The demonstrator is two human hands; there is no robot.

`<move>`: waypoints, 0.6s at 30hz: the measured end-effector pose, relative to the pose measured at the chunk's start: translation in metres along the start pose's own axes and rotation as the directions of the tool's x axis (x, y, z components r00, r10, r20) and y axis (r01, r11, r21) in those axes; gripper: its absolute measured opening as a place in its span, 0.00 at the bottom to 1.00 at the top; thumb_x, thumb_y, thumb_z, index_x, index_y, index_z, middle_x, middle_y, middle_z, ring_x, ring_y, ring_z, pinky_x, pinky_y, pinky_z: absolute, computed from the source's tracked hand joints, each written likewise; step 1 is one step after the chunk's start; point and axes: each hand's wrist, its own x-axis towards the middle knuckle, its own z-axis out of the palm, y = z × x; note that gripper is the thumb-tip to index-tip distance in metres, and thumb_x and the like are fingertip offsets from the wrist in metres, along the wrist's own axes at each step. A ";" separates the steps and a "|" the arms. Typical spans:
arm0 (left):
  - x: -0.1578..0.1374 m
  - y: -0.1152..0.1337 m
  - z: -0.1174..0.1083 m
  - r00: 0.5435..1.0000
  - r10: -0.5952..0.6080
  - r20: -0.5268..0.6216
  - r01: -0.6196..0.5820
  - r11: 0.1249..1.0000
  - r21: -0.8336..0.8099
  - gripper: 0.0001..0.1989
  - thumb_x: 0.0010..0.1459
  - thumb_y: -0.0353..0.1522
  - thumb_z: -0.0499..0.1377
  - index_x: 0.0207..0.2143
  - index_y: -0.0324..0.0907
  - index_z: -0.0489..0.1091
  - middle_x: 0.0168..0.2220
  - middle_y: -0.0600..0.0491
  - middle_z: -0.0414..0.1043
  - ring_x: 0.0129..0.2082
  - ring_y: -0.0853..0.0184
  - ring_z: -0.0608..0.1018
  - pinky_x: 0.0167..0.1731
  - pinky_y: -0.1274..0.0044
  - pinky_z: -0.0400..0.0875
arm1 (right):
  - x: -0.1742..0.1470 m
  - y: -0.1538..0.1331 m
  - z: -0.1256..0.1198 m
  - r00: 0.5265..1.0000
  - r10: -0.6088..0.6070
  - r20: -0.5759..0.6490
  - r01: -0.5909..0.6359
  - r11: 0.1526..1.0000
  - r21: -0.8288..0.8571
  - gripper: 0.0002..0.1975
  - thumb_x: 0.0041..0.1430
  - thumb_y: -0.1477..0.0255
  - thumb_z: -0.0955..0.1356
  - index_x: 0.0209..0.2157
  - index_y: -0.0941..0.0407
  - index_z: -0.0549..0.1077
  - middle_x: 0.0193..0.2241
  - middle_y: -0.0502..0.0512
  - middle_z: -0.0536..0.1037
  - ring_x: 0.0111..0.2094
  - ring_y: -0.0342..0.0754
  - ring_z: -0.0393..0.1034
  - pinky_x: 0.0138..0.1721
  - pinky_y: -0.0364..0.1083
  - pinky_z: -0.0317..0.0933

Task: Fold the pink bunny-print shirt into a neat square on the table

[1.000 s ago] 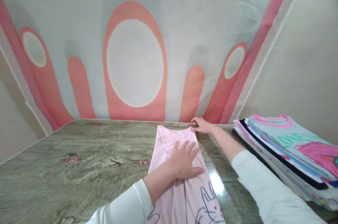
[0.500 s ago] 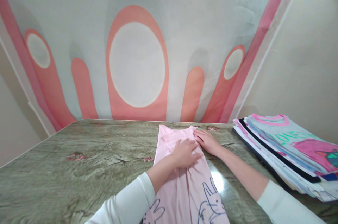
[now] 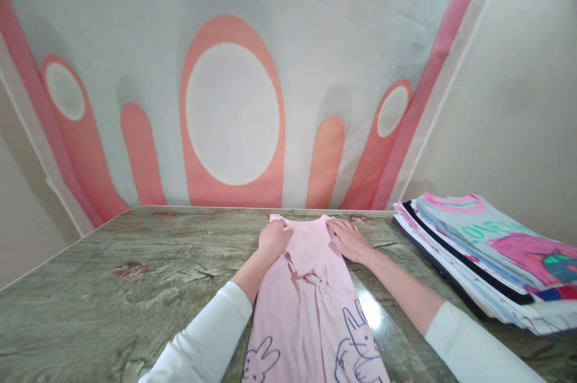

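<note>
A pink shirt [image 3: 309,305] with dark line-drawn rabbits lies lengthwise on the table, its neckline at the far end. Its upper middle is wrinkled, with a loose fold of cloth, and the lower end runs out of view. My left hand [image 3: 273,240] is at the far left shoulder, fingers bent and closed over the cloth edge. On the opposite shoulder rests my right hand [image 3: 350,242], its fingers stretched out along the right edge.
The wood-patterned table [image 3: 90,287] reaches back to a wall with a pink and grey mural [image 3: 229,190]. To the right stands a pile of folded clothes [image 3: 469,269], topped by a grey T-shirt [image 3: 500,220] with a pink collar.
My left hand has moved from the middle of the shirt to its far left shoulder, uncovering the wrinkled cloth. My right hand stays at the right shoulder.
</note>
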 end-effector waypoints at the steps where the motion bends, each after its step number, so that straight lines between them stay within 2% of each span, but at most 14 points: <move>1: 0.001 -0.001 0.001 1.000 0.003 0.003 -0.003 1.000 -0.013 0.11 0.56 0.38 0.53 0.35 0.41 0.69 0.37 0.47 0.73 0.37 0.61 0.75 0.34 0.76 0.64 | 0.000 -0.001 0.000 1.000 0.010 -0.003 -0.010 1.000 -0.004 0.24 0.58 0.71 0.55 0.57 0.54 0.58 0.57 0.55 0.61 0.55 0.52 0.53 0.52 0.51 0.48; 6: 0.004 -0.005 0.002 1.000 0.020 0.013 -0.019 0.999 -0.026 0.09 0.57 0.36 0.52 0.36 0.41 0.68 0.36 0.48 0.74 0.38 0.64 0.75 0.35 0.78 0.64 | 0.000 -0.005 0.000 0.999 0.025 -0.024 -0.026 0.999 -0.036 0.23 0.62 0.60 0.53 0.55 0.51 0.61 0.54 0.55 0.63 0.53 0.53 0.54 0.51 0.52 0.48; 9: 0.000 -0.004 -0.004 0.999 0.020 0.024 -0.020 1.000 -0.010 0.08 0.56 0.35 0.54 0.37 0.41 0.67 0.35 0.49 0.73 0.37 0.63 0.75 0.35 0.78 0.64 | -0.001 -0.006 0.001 0.999 0.028 -0.035 -0.030 0.998 -0.048 0.23 0.62 0.58 0.53 0.55 0.50 0.61 0.55 0.55 0.62 0.53 0.54 0.54 0.51 0.54 0.48; 11: -0.006 0.002 -0.010 0.998 0.050 -0.023 -0.049 0.998 0.036 0.10 0.56 0.33 0.54 0.41 0.41 0.66 0.40 0.47 0.72 0.40 0.62 0.74 0.37 0.76 0.64 | -0.001 -0.004 0.002 0.999 0.028 -0.047 -0.029 0.999 -0.040 0.23 0.62 0.58 0.54 0.54 0.50 0.62 0.55 0.56 0.61 0.53 0.55 0.54 0.51 0.55 0.49; 14: -0.016 0.017 -0.018 0.976 0.199 -0.090 -0.187 0.973 0.133 0.12 0.56 0.30 0.53 0.44 0.41 0.65 0.46 0.46 0.68 0.46 0.60 0.71 0.45 0.72 0.62 | 0.000 -0.002 0.004 0.994 0.020 -0.107 -0.020 1.000 0.002 0.22 0.61 0.60 0.57 0.53 0.53 0.63 0.55 0.58 0.62 0.53 0.56 0.55 0.51 0.55 0.51; 16: -0.023 0.029 -0.018 0.938 0.345 -0.018 -0.341 0.933 0.117 0.13 0.59 0.31 0.49 0.46 0.41 0.65 0.46 0.47 0.68 0.48 0.62 0.70 0.48 0.72 0.60 | 0.002 0.000 0.004 0.984 -0.027 -0.176 0.037 0.998 0.051 0.19 0.60 0.65 0.58 0.51 0.55 0.65 0.53 0.60 0.64 0.53 0.54 0.56 0.52 0.54 0.52; 18: -0.031 0.039 -0.012 0.860 0.501 0.098 -0.506 0.862 0.041 0.15 0.62 0.33 0.46 0.49 0.41 0.64 0.50 0.48 0.67 0.50 0.63 0.68 0.50 0.74 0.59 | 0.003 0.001 0.005 0.966 -0.124 -0.226 0.149 0.984 0.097 0.18 0.58 0.72 0.58 0.49 0.56 0.68 0.52 0.59 0.67 0.53 0.52 0.58 0.53 0.52 0.52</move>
